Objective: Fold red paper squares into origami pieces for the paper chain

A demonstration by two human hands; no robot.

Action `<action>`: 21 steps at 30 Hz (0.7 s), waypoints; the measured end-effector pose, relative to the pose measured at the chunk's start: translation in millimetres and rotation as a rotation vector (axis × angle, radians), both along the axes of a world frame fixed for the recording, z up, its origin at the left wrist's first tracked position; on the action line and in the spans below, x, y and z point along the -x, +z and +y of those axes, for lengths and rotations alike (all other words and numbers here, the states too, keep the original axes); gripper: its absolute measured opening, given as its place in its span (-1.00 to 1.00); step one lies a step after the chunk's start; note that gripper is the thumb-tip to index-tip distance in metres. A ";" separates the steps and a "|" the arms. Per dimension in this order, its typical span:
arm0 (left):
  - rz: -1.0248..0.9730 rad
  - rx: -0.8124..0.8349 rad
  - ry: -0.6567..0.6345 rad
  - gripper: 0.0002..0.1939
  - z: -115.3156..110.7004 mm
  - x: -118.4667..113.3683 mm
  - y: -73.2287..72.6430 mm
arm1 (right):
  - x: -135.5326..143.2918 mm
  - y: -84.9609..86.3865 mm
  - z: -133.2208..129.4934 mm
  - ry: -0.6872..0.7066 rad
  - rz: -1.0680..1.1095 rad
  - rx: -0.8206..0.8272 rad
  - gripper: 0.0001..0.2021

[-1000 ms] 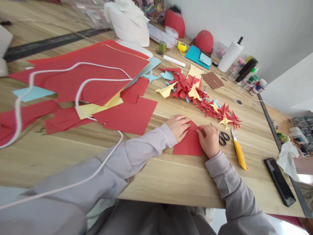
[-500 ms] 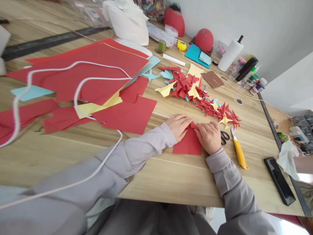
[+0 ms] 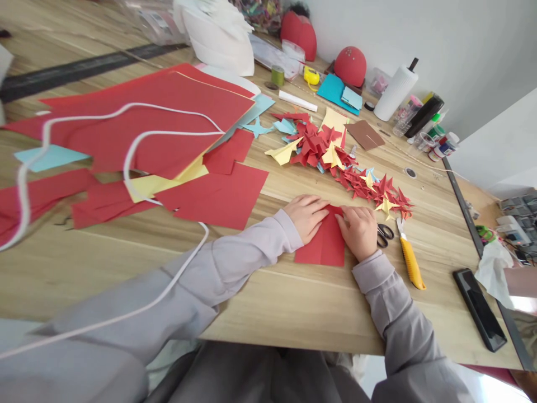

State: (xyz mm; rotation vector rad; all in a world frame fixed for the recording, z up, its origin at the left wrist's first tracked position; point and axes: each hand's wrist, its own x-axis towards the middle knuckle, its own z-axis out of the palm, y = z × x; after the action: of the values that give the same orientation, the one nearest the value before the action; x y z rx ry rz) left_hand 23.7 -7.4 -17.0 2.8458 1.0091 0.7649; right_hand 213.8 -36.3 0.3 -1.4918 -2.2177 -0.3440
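Observation:
On the wooden table in front of me lies a small sheet of red paper (image 3: pixel 322 249) with a crease down its middle. My left hand (image 3: pixel 308 217) rests flat on the sheet's upper left part, fingers stretched out. At the upper right corner my right hand (image 3: pixel 359 228) is closed, its thumb and fingers pinching the paper's edge; the fingers partly cover that corner. Just right of that hand are the black handles of scissors (image 3: pixel 384 235), and beyond them a yellow utility knife (image 3: pixel 410 260).
A heap of folded red paper stars (image 3: pixel 314 146), with yellow and blue ones, lies behind my hands. Large red sheets (image 3: pixel 168 117) cover the left side, crossed by a white cable (image 3: pixel 138 106). A black phone (image 3: pixel 480 310) lies at the right; bottles (image 3: pixel 443 146) stand at the back right.
The small flap seen between my hands at the sheet's top now lies opened out, leaving the upper part flat. My right hand has shifted very slightly; the left stays nearly in place.

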 end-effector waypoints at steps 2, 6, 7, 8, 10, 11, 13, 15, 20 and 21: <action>0.011 -0.012 0.002 -0.66 0.1 -0.3 -0.4 | 0.8 -1.1 1.1 -0.038 0.002 -0.004 -0.79; 0.031 -0.019 0.001 -0.66 -0.8 0.0 1.4 | 2.6 -0.6 0.5 -0.059 0.011 0.008 -0.80; 0.035 -0.016 0.002 -0.66 -1.1 0.1 2.0 | 2.8 -0.1 0.0 -0.046 0.015 0.011 -0.80; 0.039 -0.013 0.002 -0.66 -1.3 0.3 2.3 | 2.6 0.4 -0.4 -0.029 0.021 0.014 -0.80; 0.046 -0.006 0.001 -0.66 -1.3 0.6 2.4 | 1.3 1.2 -1.0 0.004 0.040 0.026 -0.79; 0.048 -0.003 -0.001 -0.66 -1.3 0.7 2.2 | 0.2 1.6 -1.0 0.019 0.051 0.037 -0.79; 0.049 0.002 -0.006 -0.66 -1.2 0.7 1.9 | -2.5 2.6 -1.1 0.048 0.070 0.059 -0.79; 0.047 0.007 -0.011 -0.65 -1.3 0.5 2.1 | -5.0 4.1 -1.4 0.088 0.072 0.081 -0.79; 0.034 0.016 0.006 -0.57 -2.3 -1.3 3.6 | -7.8 6.4 -3.9 0.151 -0.043 0.119 -0.72; 0.037 0.014 0.009 -0.56 -2.4 -1.6 3.4 | -8.2 6.1 -4.4 0.156 -0.065 0.120 -0.71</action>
State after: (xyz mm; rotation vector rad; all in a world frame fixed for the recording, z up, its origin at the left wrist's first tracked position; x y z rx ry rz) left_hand 25.3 -9.8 -13.7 2.8564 1.0284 0.7053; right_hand 222.0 -40.7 6.4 -1.3733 -2.4262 -0.2165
